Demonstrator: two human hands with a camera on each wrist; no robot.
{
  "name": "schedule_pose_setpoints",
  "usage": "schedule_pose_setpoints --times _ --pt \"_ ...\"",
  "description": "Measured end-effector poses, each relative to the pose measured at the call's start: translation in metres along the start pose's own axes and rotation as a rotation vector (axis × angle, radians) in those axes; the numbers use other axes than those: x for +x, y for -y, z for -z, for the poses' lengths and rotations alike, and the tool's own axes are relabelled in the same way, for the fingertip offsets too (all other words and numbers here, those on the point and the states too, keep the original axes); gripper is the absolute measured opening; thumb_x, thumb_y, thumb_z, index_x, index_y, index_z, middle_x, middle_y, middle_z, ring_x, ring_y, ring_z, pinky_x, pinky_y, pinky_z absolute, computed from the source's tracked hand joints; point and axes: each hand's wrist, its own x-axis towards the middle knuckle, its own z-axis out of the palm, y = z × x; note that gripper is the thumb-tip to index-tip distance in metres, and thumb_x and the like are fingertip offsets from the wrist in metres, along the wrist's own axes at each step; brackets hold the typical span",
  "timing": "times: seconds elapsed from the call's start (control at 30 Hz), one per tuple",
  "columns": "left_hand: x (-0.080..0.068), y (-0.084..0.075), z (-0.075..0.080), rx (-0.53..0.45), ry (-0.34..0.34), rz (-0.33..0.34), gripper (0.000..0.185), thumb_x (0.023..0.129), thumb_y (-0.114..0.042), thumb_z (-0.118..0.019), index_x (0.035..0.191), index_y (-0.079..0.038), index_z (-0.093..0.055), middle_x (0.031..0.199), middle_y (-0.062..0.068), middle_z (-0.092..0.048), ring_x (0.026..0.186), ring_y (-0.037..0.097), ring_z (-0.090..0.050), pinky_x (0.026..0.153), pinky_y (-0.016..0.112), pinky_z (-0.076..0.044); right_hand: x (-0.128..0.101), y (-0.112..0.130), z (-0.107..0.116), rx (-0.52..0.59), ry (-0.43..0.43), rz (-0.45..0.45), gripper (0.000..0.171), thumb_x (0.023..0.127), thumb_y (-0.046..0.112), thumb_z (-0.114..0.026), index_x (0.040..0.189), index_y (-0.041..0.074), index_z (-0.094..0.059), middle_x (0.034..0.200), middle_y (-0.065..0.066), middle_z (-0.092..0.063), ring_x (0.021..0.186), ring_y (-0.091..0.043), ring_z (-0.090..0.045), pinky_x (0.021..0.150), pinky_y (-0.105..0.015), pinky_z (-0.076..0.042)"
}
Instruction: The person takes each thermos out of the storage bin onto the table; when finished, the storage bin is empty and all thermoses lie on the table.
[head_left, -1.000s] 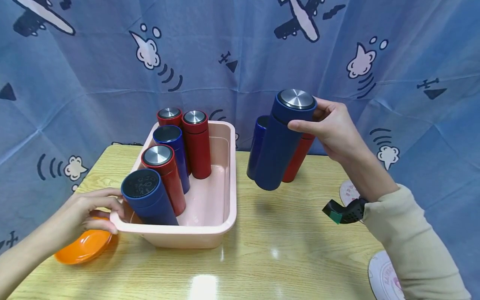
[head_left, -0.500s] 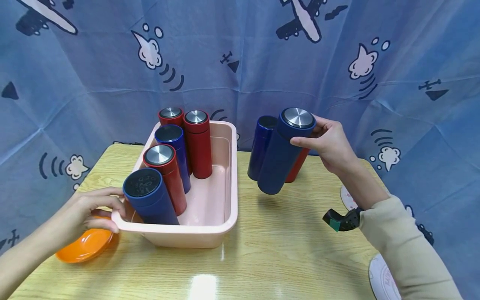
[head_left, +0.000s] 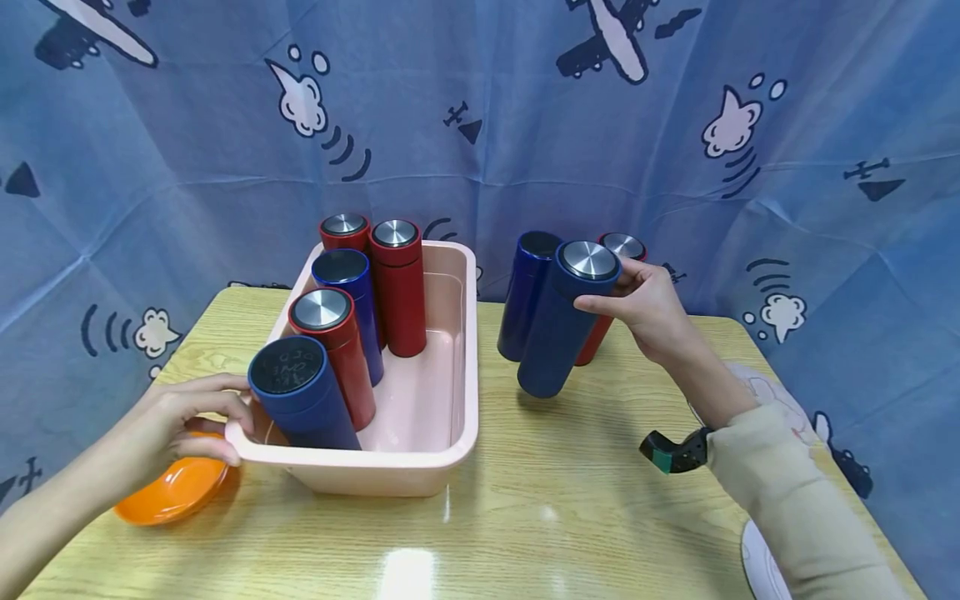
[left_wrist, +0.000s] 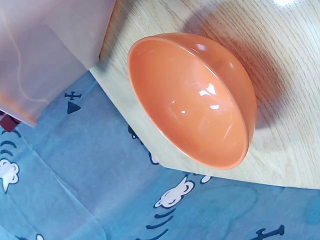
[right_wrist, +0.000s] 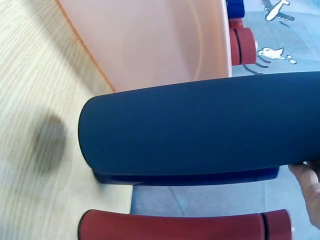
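Observation:
My right hand [head_left: 645, 308] grips a dark blue flask [head_left: 562, 329] near its steel lid, its base on or just above the wooden table [head_left: 585, 517]. The flask fills the right wrist view [right_wrist: 200, 127]. Behind it stand another blue flask [head_left: 528, 292] and a red flask [head_left: 611, 275]. My left hand [head_left: 176, 425] holds the near left corner of a pink tub [head_left: 390, 467]. The tub holds several red and blue flasks, the nearest a blue flask [head_left: 296, 400]. Neither hand shows in the left wrist view.
An orange bowl [head_left: 168, 492] lies on the table by my left hand and fills the left wrist view [left_wrist: 195, 100]. White round coasters [head_left: 765, 558] lie at the table's right edge. A blue curtain [head_left: 480, 125] with plane prints hangs behind.
My right hand has lowered the dark blue flask to the table beside the two flasks there. The left hand has stayed on the tub's corner.

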Motion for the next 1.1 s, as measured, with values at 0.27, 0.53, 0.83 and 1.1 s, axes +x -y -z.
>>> schedule_pose_setpoints --times 0.27,0.53,0.83,1.1 --pt "0.0 0.001 0.0 0.012 -0.003 -0.009 0.038 0.052 -0.014 -0.085 0.084 -0.022 -0.066 0.108 -0.014 -0.063 0.102 -0.007 -0.054 0.064 0.008 -0.052 0.003 -0.019 0.0 0.024 -0.017 -0.011 0.049 0.075 -0.016 -0.072 0.116 0.011 -0.068 0.097 0.001 -0.071 0.089 -0.012 -0.068 0.081 -0.022 -0.056" --pt "0.0 -0.001 0.0 0.002 0.004 0.007 0.04 0.051 -0.011 -0.085 0.084 -0.022 -0.066 0.106 -0.013 -0.063 0.103 -0.007 -0.054 0.066 0.008 -0.052 0.006 -0.033 -0.004 0.013 -0.01 -0.026 0.055 0.074 -0.014 -0.074 0.124 0.005 -0.062 0.099 0.003 -0.072 0.091 -0.011 -0.068 0.082 -0.023 -0.056" --pt "0.0 0.0 0.0 0.002 0.003 -0.004 0.036 0.054 -0.016 -0.084 0.085 -0.022 -0.066 0.106 -0.012 -0.063 0.103 -0.006 -0.054 0.066 0.008 -0.052 0.011 -0.042 -0.008 -0.034 -0.017 -0.064 0.06 0.074 -0.011 -0.076 0.13 -0.001 -0.056 0.1 0.005 -0.071 0.093 -0.011 -0.068 0.082 -0.024 -0.056" --pt "0.001 0.0 0.0 -0.011 0.007 0.005 0.04 0.051 -0.011 -0.085 0.085 -0.021 -0.066 0.105 -0.011 -0.064 0.103 -0.006 -0.054 0.066 0.008 -0.053 0.014 -0.048 -0.011 -0.04 -0.015 -0.107 0.064 0.075 -0.01 -0.076 0.133 -0.005 -0.05 0.1 0.007 -0.071 0.093 -0.011 -0.068 0.082 -0.025 -0.056"
